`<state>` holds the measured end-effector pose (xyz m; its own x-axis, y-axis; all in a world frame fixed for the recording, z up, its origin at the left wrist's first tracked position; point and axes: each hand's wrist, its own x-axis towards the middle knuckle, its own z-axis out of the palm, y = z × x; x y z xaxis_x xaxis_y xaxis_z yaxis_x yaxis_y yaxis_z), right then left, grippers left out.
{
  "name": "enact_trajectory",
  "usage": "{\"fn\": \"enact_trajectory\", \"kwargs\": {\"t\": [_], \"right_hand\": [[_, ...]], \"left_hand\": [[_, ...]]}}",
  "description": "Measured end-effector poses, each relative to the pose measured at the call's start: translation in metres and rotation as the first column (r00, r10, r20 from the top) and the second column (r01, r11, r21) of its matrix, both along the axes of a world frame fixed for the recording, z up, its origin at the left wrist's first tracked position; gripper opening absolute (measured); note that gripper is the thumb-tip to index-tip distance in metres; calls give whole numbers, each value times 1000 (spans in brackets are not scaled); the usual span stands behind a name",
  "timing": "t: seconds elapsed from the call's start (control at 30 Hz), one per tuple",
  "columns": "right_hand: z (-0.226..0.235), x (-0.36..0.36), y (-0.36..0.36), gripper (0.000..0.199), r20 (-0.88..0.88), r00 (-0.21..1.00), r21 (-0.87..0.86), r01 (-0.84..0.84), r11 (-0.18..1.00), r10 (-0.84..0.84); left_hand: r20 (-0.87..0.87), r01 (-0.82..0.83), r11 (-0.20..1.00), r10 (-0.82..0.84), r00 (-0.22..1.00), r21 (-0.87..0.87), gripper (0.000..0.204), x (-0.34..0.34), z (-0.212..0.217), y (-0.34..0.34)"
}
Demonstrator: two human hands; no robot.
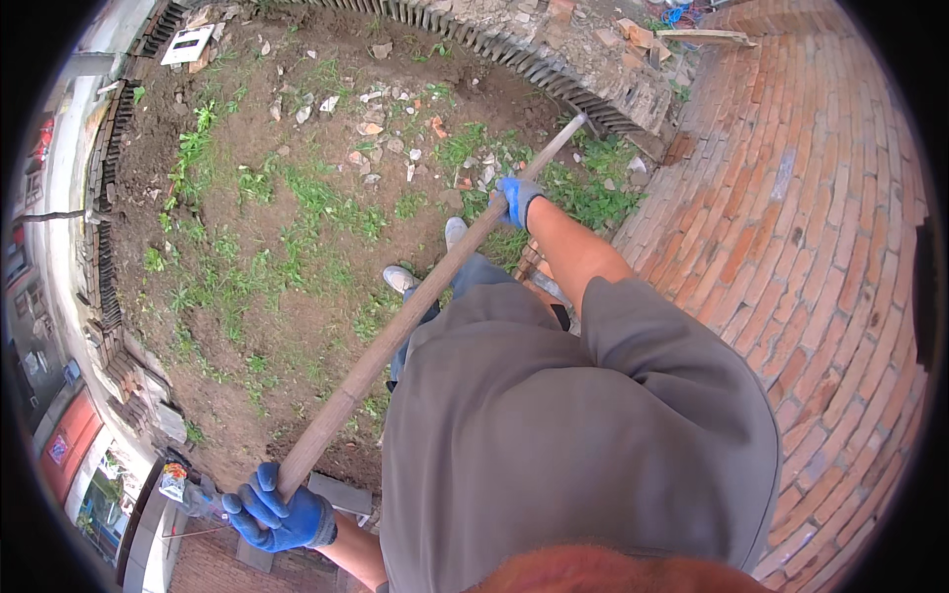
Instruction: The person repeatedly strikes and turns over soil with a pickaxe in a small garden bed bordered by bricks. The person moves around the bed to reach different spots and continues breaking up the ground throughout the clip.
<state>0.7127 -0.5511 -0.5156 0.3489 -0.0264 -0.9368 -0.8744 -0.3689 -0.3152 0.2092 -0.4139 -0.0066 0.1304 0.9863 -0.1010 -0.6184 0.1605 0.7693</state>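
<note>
A long wooden-handled tool (386,341) slants across my body from lower left to upper right. Its pale metal end (579,120) is near the soil by the edging; most of its head is hidden, so its exact kind cannot be made out. My right hand (518,201), in a blue glove, is closed round the shaft toward the metal end. Near the thick butt end, my left hand (281,512), also blue-gloved, is curled loosely about the wood.
A soil bed (297,336) with weeds and stone bits lies around my shoes (399,278). Upright roof tiles (494,59) edge it at the far side, with rubble (593,44) behind. Brick paving (781,247) runs along the right. A white panel (188,44) lies far left.
</note>
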Motion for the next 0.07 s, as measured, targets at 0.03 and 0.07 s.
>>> {"fn": "enact_trajectory", "kwargs": {"t": [0.03, 0.07], "right_hand": [[-5, -19, 9, 21, 63, 998, -59, 18, 998, -14], [-10, -22, 9, 21, 67, 998, -24, 23, 999, -21]], "left_hand": [[13, 4, 1000, -4, 1000, -15, 27, -5, -6, -3], [12, 93, 995, -94, 995, 47, 26, -15, -12, -6]]}}
